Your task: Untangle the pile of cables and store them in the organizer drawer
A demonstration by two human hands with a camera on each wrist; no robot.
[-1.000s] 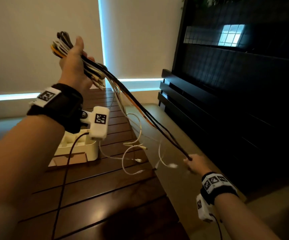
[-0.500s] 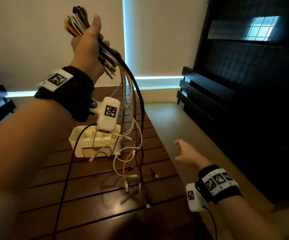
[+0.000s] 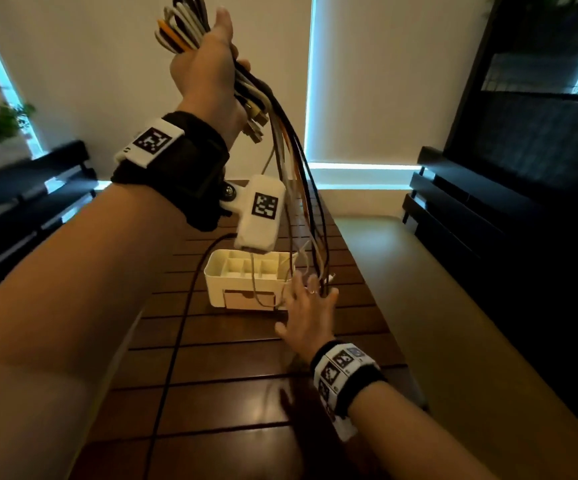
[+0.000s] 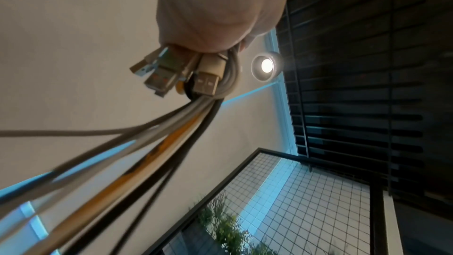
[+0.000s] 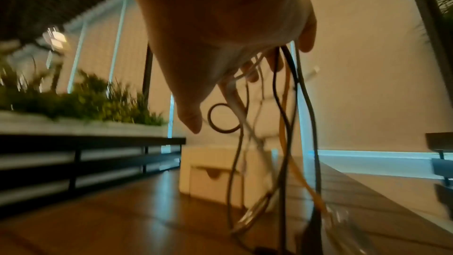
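L hand (image 3: 208, 64) clamped cable bundle (image 3: 291, 161) high; R hand (image 3: 310, 313) fingers spread among limp, light ends; grip nr plugs (image 4: 181, 73).

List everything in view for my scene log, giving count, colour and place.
cables: one bundle, white, grey, orange, black; gripped high, ends dangling by the organizer
USB plugs: several, silver; below the fist
organizer: one, white, drawer shut; on the table
table: one, brown slatted wood
plants: green; planter at left
left hand: raised, grips the bundle
right hand: fingers spread among the dangling ends
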